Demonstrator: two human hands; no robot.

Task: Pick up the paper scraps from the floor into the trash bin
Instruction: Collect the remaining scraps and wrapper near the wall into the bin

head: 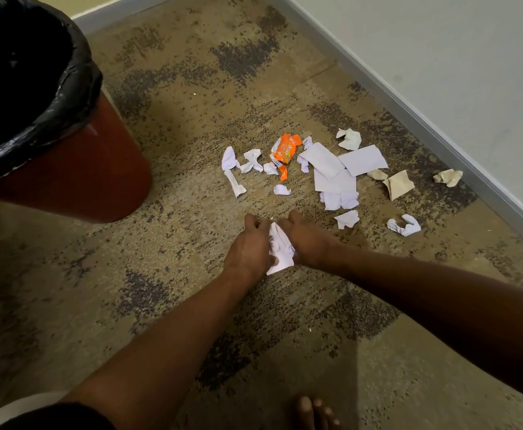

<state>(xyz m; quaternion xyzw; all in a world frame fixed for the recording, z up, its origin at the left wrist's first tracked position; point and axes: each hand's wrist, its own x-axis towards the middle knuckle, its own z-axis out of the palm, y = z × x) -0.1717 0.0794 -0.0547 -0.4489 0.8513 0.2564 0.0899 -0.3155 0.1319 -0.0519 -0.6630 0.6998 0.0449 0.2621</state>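
Observation:
A bunch of white paper scraps [280, 251] is pressed between my left hand [249, 249] and my right hand [305, 240], low over the carpet. Beyond them, several white scraps lie scattered: flat sheets [340, 169], twisted strips [233, 170], crumpled bits [404, 225]. An orange wrapper [283, 153] lies among them, with brown paper pieces [398, 184] to the right. The red trash bin [67, 169] with a black liner [52, 97] stands at the left, its mouth open.
A grey baseboard [424, 125] and white wall run diagonally along the right, close behind the scraps. The mottled brown carpet [176, 72] stretches between bin and scraps. My bare toes [314, 412] show at the bottom edge.

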